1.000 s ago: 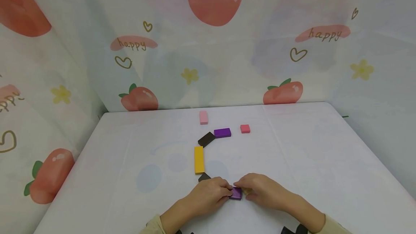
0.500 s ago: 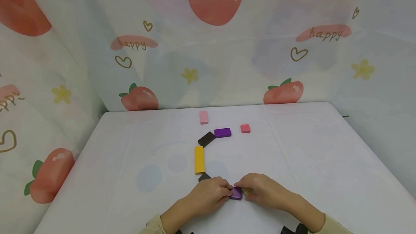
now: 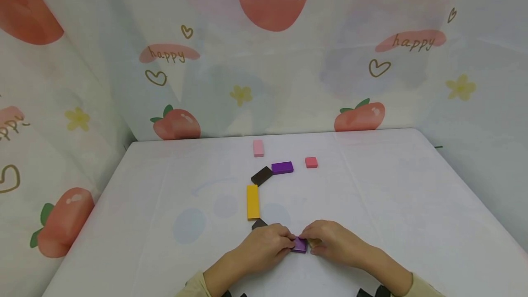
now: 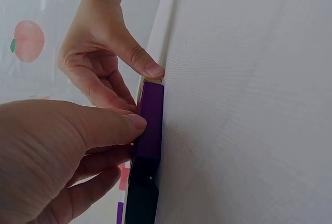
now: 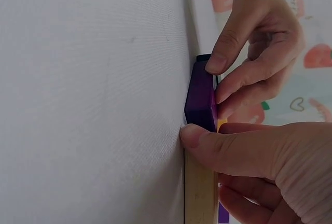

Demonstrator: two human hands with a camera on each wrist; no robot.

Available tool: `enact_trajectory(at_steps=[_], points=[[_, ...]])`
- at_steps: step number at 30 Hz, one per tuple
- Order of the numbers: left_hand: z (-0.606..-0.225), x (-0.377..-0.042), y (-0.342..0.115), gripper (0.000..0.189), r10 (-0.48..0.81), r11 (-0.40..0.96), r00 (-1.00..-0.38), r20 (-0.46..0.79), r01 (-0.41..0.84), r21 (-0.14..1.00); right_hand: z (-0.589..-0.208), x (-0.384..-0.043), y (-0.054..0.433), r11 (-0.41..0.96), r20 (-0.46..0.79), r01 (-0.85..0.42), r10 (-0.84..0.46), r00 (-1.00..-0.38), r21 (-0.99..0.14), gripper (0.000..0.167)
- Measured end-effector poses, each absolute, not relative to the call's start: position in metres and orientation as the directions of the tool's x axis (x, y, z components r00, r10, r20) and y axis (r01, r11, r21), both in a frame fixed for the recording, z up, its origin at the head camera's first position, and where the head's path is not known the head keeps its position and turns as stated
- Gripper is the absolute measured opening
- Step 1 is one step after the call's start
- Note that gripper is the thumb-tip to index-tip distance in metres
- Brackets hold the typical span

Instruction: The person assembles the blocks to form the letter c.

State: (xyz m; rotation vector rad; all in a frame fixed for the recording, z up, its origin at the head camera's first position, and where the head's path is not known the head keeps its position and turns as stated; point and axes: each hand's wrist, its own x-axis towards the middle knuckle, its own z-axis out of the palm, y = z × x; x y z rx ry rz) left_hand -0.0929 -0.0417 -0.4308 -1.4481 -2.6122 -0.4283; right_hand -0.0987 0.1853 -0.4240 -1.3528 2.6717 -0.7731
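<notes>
My left hand (image 3: 264, 247) pinches a purple block (image 3: 300, 245) lying on the white table, thumb and fingertips at its top and sides. Beside it my right hand (image 3: 336, 244) holds a plain wooden block (image 5: 201, 190) between thumb and fingers, its end right at the purple block's end. In the left wrist view, a dark block (image 4: 141, 201) adjoins the purple block's other end. The head view shows this dark block partly hidden behind my left hand. From there a yellow block (image 3: 253, 202) leads away from me.
Beyond the yellow block, a second dark block (image 3: 261, 176) and another purple block (image 3: 282, 167) continue the curved row. A pink block (image 3: 258, 148) and a small red block (image 3: 311, 162) lie apart farther back. A patterned curtain (image 3: 288, 81) stands behind the table.
My right fingertips have shifted very slightly to the right at the wooden block. My left hand and the other blocks stay where they were.
</notes>
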Motion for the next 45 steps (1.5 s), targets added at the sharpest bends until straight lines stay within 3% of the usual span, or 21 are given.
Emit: enact_trajectory(at_steps=[26,45], points=[[-0.4314,-0.0937,-0.0407,0.013,0.814,0.502,-0.534,0.23,0.845,0.184,-0.4214,-0.0965,0.1839,0.52,0.131,-0.703,-0.752,-0.646,-0.485,0.03],[-0.4294,-0.0906,-0.0411,0.014,0.81,0.498,-0.528,0.253,0.849,0.178,-0.4229,-0.0925,0.1851,0.49,0.177,-0.696,-0.737,-0.652,-0.524,0.031]])
